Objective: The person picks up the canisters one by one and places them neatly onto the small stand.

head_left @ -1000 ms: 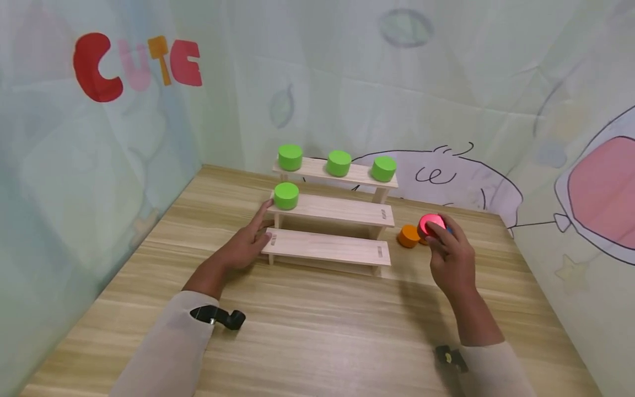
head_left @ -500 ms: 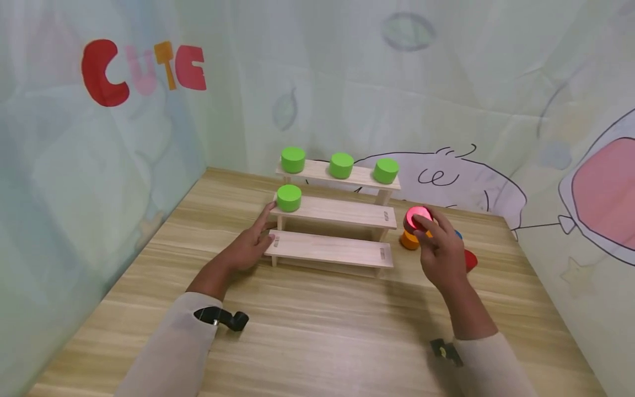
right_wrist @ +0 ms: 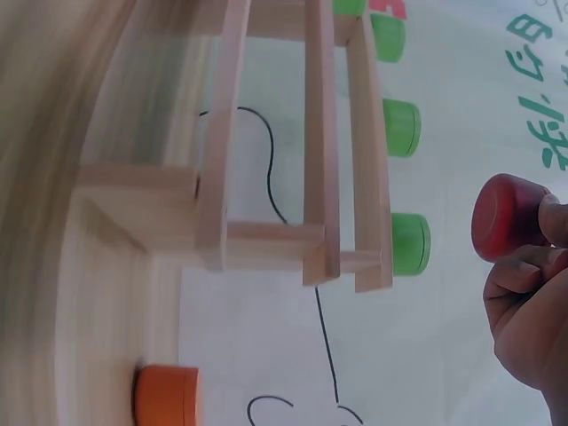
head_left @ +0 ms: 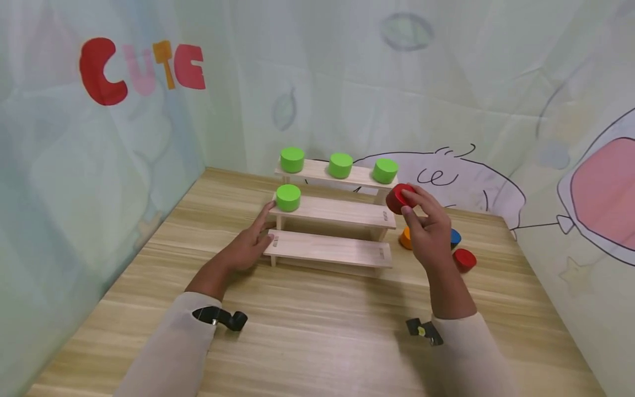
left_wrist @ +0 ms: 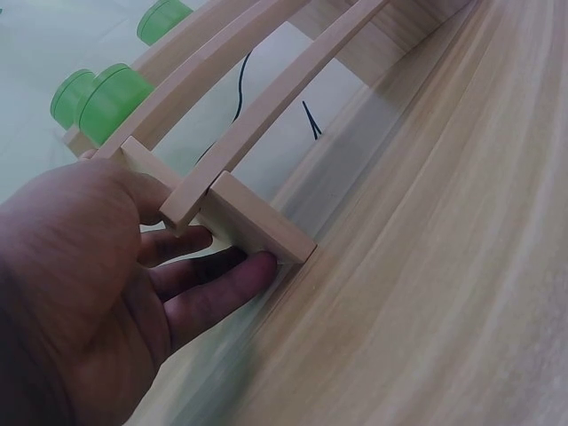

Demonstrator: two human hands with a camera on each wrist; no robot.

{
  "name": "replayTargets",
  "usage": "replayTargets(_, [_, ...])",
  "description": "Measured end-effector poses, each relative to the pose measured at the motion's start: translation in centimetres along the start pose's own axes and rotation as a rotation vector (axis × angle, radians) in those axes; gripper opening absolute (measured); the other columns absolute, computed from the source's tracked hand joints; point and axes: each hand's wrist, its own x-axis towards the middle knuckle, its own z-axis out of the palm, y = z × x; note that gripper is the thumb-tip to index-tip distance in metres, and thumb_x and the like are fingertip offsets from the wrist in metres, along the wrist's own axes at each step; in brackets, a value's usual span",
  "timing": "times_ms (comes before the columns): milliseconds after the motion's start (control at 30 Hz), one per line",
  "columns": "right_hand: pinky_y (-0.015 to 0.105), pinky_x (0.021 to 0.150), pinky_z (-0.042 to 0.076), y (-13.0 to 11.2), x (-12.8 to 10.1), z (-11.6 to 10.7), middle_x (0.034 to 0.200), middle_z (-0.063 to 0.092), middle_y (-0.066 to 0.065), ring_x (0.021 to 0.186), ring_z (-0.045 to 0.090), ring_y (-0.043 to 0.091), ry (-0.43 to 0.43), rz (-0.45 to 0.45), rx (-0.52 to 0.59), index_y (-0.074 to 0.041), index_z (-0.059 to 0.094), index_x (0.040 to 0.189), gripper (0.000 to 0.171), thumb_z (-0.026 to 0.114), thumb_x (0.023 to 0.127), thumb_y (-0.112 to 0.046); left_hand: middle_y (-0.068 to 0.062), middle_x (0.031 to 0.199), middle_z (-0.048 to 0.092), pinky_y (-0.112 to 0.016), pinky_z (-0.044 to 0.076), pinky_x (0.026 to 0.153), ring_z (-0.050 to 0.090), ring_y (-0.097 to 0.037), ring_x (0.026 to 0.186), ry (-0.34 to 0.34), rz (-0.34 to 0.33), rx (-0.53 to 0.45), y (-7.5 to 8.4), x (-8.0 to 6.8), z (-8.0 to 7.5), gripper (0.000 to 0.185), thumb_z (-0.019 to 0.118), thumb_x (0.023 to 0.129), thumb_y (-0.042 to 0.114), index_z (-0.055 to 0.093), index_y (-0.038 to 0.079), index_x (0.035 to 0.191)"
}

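A three-tier wooden step shelf stands on the table. Three green round blocks sit along its top tier, and another green round block is at the left end of the middle tier. My left hand rests against the shelf's left end, its thumb by the bottom board; in the left wrist view the fingers lie along the side support. My right hand pinches a red round block between thumb and fingers, held tilted above the right end of the middle tier.
Right of the shelf on the table are an orange round block, a blue block partly behind the right hand, and a second red round block. A printed cloth hangs behind and along the sides.
My right hand has carried the red round block left and up from over the loose blocks to the shelf's right side, tilting it. The left hand stays at the shelf's end.
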Motion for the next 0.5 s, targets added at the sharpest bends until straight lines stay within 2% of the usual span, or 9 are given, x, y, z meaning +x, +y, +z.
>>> replayTargets(133, [0.009,0.089,0.057,-0.5,0.8,1.2,0.161,0.057,0.021,0.147,0.057,0.035,-0.030,0.005,0.063,0.002,0.067,0.146,0.040,0.064,0.106,0.005,-0.030,0.174,0.036,-0.073,0.034,0.126,0.044,-0.056,0.155,0.002,0.002,0.000,-0.1,0.1,-0.1,0.079,0.042,0.118,0.020,-0.009,0.038,0.176])
replayTargets(267, [0.010,0.087,0.058,-0.5,1.3,2.3,0.161,0.057,0.020,0.146,0.057,0.037,-0.060,0.052,0.113,0.002,0.067,0.146,0.040,0.064,0.106,0.004,-0.030,0.174,0.036,-0.072,0.037,0.125,0.046,-0.055,0.154,0.003,0.007,0.003,-0.2,0.1,0.0,0.079,0.042,0.118,0.019,-0.009,0.037,0.176])
replayTargets(500, [0.009,0.090,0.056,-0.2,1.9,4.4,0.161,0.060,0.013,0.149,0.055,0.033,-0.078,0.148,0.107,-0.004,0.070,0.145,0.039,0.067,0.106,-0.003,-0.030,0.174,0.036,-0.072,0.036,0.126,0.044,-0.055,0.155,0.002,0.011,-0.007,-0.3,0.2,0.1,0.079,0.042,0.118,0.020,-0.008,0.037,0.176])
